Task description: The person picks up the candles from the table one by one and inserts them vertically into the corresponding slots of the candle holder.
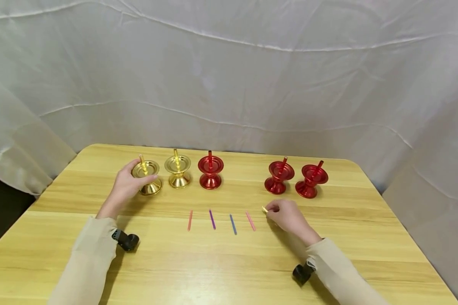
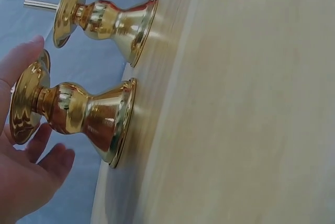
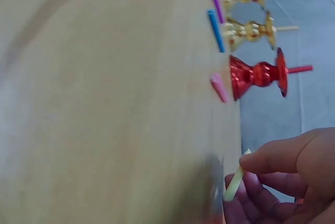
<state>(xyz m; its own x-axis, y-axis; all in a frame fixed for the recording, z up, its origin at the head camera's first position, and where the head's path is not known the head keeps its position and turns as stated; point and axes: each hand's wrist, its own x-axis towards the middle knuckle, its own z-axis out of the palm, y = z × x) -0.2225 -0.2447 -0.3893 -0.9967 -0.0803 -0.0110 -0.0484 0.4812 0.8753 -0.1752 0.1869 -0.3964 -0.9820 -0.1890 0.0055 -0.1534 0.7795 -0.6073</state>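
Observation:
At the table's left, my left hand (image 1: 127, 183) holds the dish of the end gold candle holder (image 1: 150, 187), thumb on one side and fingers on the other. In the left wrist view this gold candle holder (image 2: 78, 109) stands upright with its base on the table. My right hand (image 1: 288, 216) pinches a short pale yellow candle (image 3: 236, 182) between thumb and fingers, low over the table. Left of that hand lie a pink candle (image 1: 250, 221), a blue candle (image 1: 233, 224), a purple candle (image 1: 212, 219) and an orange candle (image 1: 190, 220), apart from each other.
Beside the held holder stands a second gold candle holder (image 1: 179, 180), then a red one (image 1: 210, 180). Two more red holders, a nearer-centre one (image 1: 276, 185) and an end one (image 1: 307, 189), stand behind my right hand. A pale curtain (image 1: 229, 84) hangs behind the wooden table (image 1: 213, 271).

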